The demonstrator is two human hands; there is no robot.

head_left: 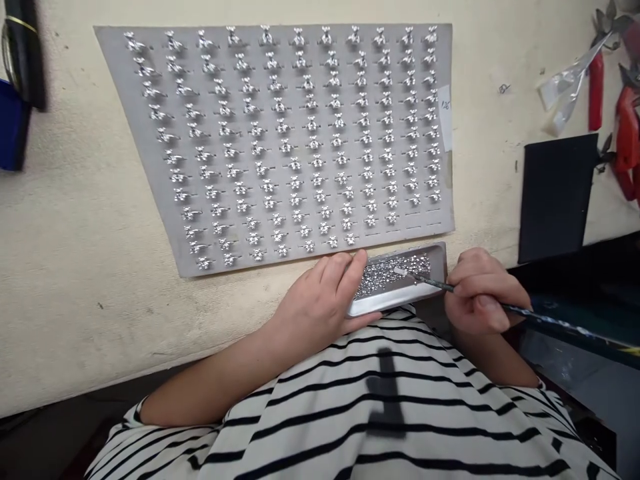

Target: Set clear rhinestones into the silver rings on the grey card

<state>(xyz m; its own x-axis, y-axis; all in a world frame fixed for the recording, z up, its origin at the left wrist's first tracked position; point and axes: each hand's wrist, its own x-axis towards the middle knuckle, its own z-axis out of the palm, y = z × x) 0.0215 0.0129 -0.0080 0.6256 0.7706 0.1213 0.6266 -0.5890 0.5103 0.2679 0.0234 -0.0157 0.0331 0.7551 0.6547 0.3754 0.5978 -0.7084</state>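
My left hand (325, 293) grips the left end of a small metal tray (400, 299) at the table's near edge, fingers over its far rim. Many tiny sparkling stones (385, 273) lie loose in the tray. In my right hand (483, 291) is a thin dark stick tool (560, 325), pinched like a pen. Its pale tip reaches down to the stones. Just beyond the tray lies a grey board (150, 173) with rows of silver rings (295, 163) set with clear stones. Some slits at its near right corner hold no ring.
A dark flat rectangular pad (557, 197) lies to the right. Beyond it are red-handled pliers (627, 133) and a clear plastic bag (570, 87). At the far left sits a blue and black object (20, 87). A paper label (445, 117) is on the board's right edge.
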